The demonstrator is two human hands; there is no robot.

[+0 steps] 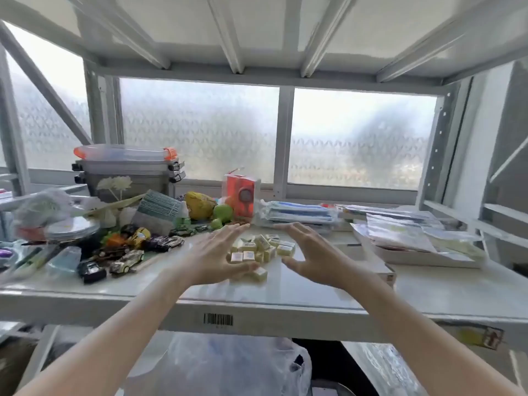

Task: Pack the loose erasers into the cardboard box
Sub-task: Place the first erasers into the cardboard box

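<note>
Near edge of shelf [285, 292] lay bare — open approach from front. Toy cars [125, 252] crowded the left; stacked packets [414, 238] the right; orange box [241, 195] stood far, behind erasers [261, 248].

White metal shelf [285, 295] is carrying everything in front of me, barcode sticker [218, 319] sitting on its front edge. Loose erasers [261, 248] are lying in a heap mid-shelf. Toy cars [125, 257] are crowding the left side, with clear plates [73, 228] further left. Lidded plastic tubs [128, 170] are stacking up at the back left corner. Orange box [241, 197] is standing at the back edge, centre. Flat plastic-wrapped packs [414, 238] are piling up on the right.
</note>
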